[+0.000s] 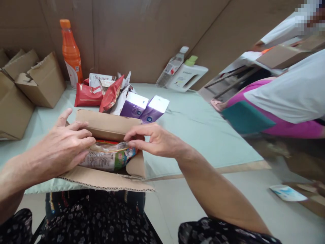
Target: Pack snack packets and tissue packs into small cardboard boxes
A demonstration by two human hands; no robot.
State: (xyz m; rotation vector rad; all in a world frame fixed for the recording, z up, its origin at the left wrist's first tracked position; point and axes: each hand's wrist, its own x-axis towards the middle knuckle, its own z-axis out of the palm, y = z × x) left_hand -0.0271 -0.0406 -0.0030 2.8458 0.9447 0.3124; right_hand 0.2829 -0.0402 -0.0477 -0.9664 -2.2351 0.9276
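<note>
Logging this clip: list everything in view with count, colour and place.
Open cardboard box: 1, brown, front table edge
Printed bag: at least 1, multicoloured, inside it
Other cardboard boxes: at least 2, brown, left
Orange bottle: 1, orange, back left
Red packets: at least 2, red, beside it
Tissue packs: 2, purple-white, behind open box
Clear bottle: 1, transparent, back
Handled bottle: 1, white, green cap, beside it
Table: 1, pale green, centre
Other people: at least 2, white tops, right
Left hand: 1, bare, bag's left
Right hand: 1, bare, bag's right
</note>
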